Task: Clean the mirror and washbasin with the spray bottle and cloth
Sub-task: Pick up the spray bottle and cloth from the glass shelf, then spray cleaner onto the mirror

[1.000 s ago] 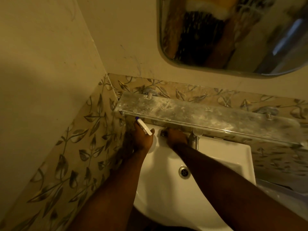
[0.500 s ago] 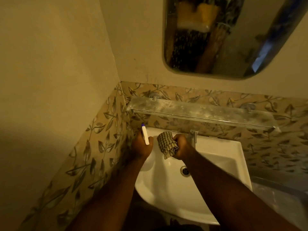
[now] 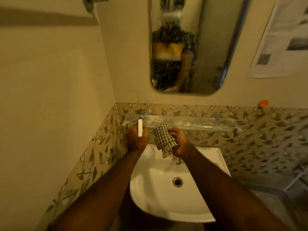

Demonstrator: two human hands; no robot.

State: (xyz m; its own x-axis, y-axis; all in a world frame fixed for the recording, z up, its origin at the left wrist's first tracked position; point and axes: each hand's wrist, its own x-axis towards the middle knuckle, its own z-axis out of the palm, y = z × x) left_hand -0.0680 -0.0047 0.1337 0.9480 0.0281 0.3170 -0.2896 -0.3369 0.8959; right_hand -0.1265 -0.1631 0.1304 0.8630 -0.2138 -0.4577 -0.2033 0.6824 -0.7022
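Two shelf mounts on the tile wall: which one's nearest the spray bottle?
The round metal shelf mount toward the corner, just above the purple-tipped white spray bottle. The other mount sits farther right, beyond the checked cloth.

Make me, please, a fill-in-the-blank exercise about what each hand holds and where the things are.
1. The left hand holds the white ____ with a purple tip.
2. The right hand grips a checked ____.
3. The mirror hangs ____ the glass shelf.
4. The drain lies in the white ____.
Missing words: spray bottle; cloth; above; washbasin.
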